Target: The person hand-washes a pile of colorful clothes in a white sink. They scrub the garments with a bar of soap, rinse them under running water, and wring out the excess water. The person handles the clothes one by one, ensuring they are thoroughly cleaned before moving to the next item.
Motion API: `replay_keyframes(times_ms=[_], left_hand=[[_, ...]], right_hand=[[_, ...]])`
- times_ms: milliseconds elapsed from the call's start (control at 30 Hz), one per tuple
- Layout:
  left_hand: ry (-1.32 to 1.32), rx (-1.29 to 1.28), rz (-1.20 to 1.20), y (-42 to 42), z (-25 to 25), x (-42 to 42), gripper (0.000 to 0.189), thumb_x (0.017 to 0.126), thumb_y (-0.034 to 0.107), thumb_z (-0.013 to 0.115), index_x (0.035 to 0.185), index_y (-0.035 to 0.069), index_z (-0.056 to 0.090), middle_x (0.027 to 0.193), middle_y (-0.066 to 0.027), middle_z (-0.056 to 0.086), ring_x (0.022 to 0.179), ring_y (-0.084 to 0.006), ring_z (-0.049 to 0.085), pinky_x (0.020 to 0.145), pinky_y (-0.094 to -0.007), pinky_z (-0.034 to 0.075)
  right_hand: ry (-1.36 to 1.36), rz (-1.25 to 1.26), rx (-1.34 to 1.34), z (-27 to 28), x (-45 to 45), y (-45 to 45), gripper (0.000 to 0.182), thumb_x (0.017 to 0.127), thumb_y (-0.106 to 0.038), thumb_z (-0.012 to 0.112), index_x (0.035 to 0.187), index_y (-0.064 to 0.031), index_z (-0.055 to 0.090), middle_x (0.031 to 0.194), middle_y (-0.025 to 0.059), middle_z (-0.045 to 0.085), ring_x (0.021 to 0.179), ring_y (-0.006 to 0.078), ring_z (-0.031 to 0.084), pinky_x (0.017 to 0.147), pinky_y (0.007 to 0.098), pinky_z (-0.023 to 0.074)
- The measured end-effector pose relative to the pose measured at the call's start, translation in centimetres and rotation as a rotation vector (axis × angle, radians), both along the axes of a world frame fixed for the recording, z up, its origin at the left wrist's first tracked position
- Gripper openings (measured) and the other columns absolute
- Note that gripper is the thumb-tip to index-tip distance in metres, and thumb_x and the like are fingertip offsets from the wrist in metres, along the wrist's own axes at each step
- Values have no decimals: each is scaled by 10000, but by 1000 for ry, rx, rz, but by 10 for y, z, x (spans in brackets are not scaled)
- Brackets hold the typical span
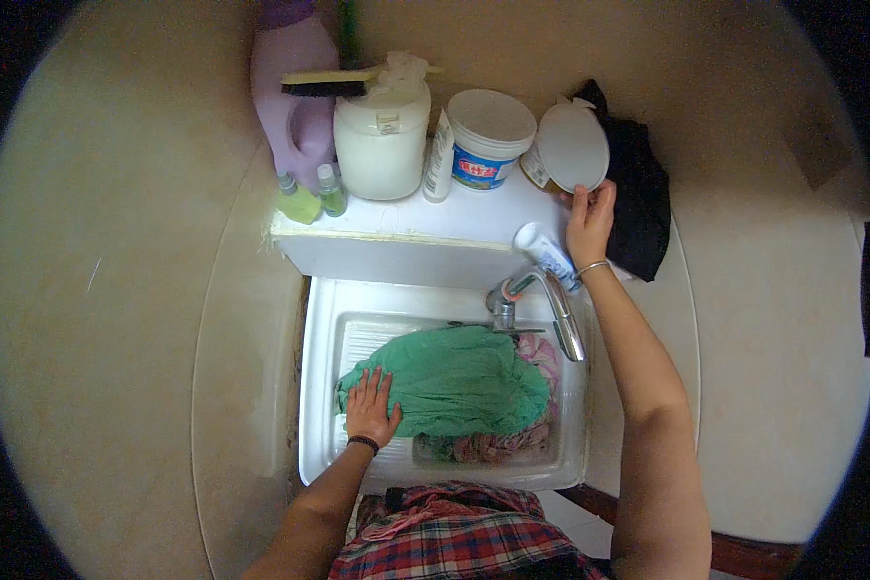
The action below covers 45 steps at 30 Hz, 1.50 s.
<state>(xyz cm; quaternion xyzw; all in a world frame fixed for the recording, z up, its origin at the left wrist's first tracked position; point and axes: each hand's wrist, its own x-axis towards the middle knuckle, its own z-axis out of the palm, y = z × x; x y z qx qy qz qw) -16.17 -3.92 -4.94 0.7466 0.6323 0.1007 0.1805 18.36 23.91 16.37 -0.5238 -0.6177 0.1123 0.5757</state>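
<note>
A wet green cloth (457,380) lies spread over the ribbed washboard part and basin of a white laundry sink (322,449). My left hand (371,409) rests on its left end, palm down with the fingers a little apart. My right hand (591,221) reaches up to the shelf and touches the lower edge of a round white lid (574,145), which tilts against a tub; whether the fingers grip it is unclear. Pinkish patterned cloth (504,444) shows beneath and beside the green one. A chrome faucet (562,319) arches over the sink's right side.
On the white shelf (406,254) stand a purple jug (290,87), a white lidded bucket (382,152) with a brush (326,83) on top, small green bottles (332,192), a white tube (440,163) and an open tub (489,130). A blue-white container (547,254) and black cloth (634,196) are near my right wrist.
</note>
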Motion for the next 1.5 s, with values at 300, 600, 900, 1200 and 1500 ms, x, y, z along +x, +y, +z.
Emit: replay_keyframes(times_ms=[300,600,900,1200,1500], left_hand=[[-38,23,3,3,7,5,609,835,289,554,1394,92,417,1489,-147,338,1389,-365,269,1102,-522,229],[-23,59,8,3,11,8,604,827,258,565,1386,77,425,1475,-151,357,1382,-366,282,1100,-504,233],[-2,110,0,0,7,9,592,825,240,558,1378,64,439,1472,-149,366,1372,-359,300,1094,-501,244],[-19,98,12,1,8,10,601,820,241,560,1382,65,437,1476,-149,364,1378,-361,292,1100,-502,238],[-48,61,19,0,7,3,593,826,243,569,1378,74,433,1477,-170,354,1378,-372,288,1111,-504,226]], right_hand=[[-219,-98,99,-19,16,-9,193,926,-134,563,1056,6,536,1074,210,559,950,341,585,836,384,472],[-571,-18,-67,8,46,-68,386,791,7,593,1155,-98,668,1207,191,619,1070,349,618,929,360,490],[-450,-195,3,-64,44,-144,264,786,-119,663,1039,-47,656,963,138,654,917,331,598,817,399,448],[-1060,-184,-321,-152,59,-183,365,694,-351,696,989,-138,662,1154,30,512,1084,203,479,905,495,323],[-807,-342,-365,-100,21,-242,396,605,-74,766,983,-68,646,1063,100,554,1017,286,532,889,492,382]])
